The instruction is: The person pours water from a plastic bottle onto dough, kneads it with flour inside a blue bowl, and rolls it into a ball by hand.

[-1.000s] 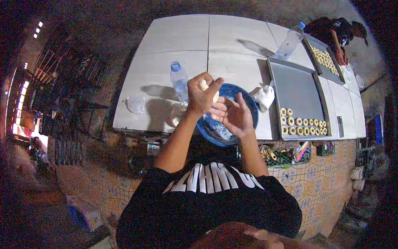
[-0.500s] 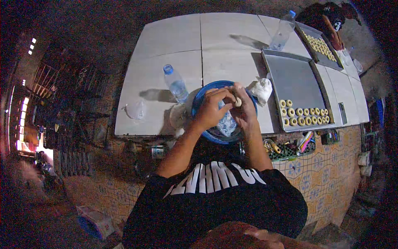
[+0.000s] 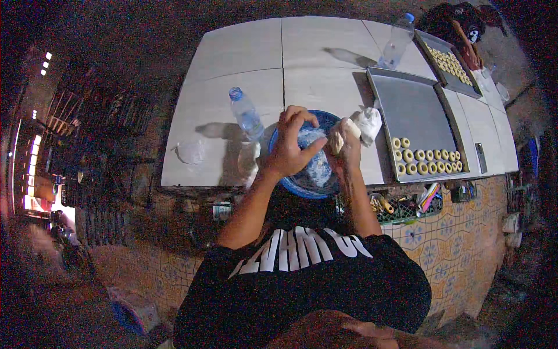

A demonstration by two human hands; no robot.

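Observation:
My left hand (image 3: 289, 146) is over the blue basin (image 3: 326, 119), its thumb and fingers spread apart with nothing between them. At the basin's right side my right hand (image 3: 350, 156) grips a lump of pale dough (image 3: 349, 126) in curled fingers. A crumpled, see-through plastic bag with whitish stuff (image 3: 318, 170) lies in the basin, partly covered by my left hand. Just right of the dough sits a white bundled plastic bag (image 3: 368, 124). Farther right, a metal tray (image 3: 410, 110) carries several small dough rings (image 3: 422, 168) in rows along its near side.
An open plastic bottle (image 3: 246, 116) stands left of the basin, near a crumpled clear bag (image 3: 190, 152). At the far right are a capped bottle (image 3: 397, 43), a second tray of dough rings (image 3: 447, 64) and another person's arm (image 3: 465, 41). A crate (image 3: 401, 209) sits below the table edge.
My hands were close together over the basin, around a small piece of dough. Now they are apart: the left has opened, and the right holds a dough lump at the basin's right side.

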